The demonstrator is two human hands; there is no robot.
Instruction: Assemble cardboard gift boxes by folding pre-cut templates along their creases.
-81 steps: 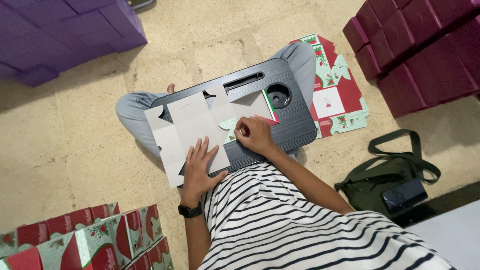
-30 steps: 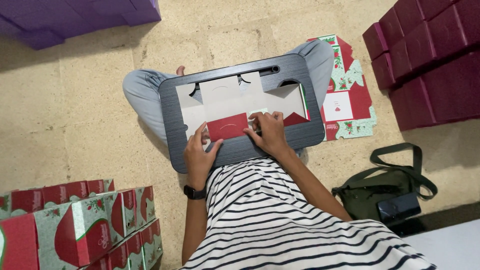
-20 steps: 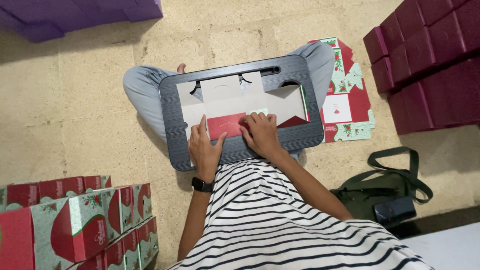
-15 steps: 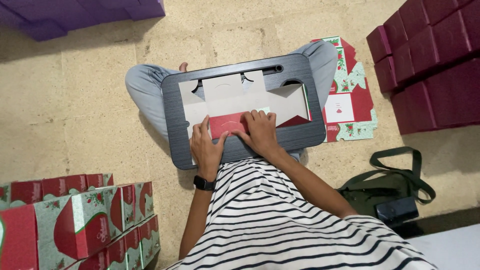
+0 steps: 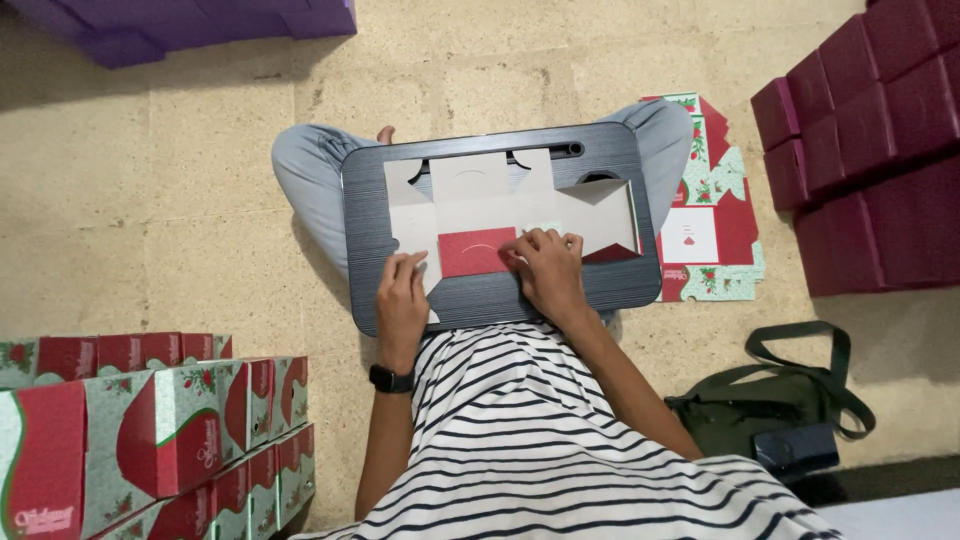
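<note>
Creasing red flap (image 5: pixel 477 250) over blank (image 5: pixel 470 195) on tray (image 5: pixel 500 300), left hand (image 5: pixel 402 300) flat pinning blank, right hand (image 5: pixel 545 272) fingers together pressing fold; next probably needing even pressure along it.

1. A flat unfolded carton blank (image 5: pixel 500 205), pale inside with one red flap folded over, lies at centre.
2. Flat red-and-green printed blanks (image 5: pixel 705 250) lie at 3 o'clock.
3. Maroon boxes (image 5: pixel 880 130) are stacked at 2 o'clock.
4. Purple boxes (image 5: pixel 200 20) sit at 11 o'clock.
5. Assembled red, green and white cartons (image 5: pixel 140 430) stand at 8 o'clock.
</note>
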